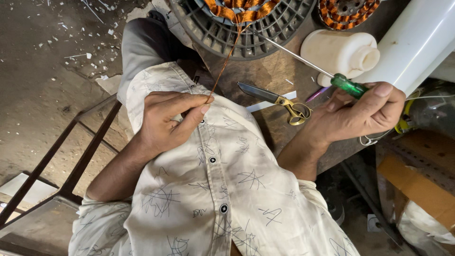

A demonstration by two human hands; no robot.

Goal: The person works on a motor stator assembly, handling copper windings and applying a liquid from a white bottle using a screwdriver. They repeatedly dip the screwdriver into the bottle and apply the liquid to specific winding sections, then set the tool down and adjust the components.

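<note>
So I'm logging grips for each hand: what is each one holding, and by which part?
The left hand pinches the copper wire at its near end. The right hand grips the screwdriver by its green handle.

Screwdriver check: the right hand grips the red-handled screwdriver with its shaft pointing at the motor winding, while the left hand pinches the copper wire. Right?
Not quite: the handle is green, not red. The head view shows the right hand gripping the green-handled screwdriver with its shaft pointing at the motor winding, while the left hand pinches the copper wire.
</note>
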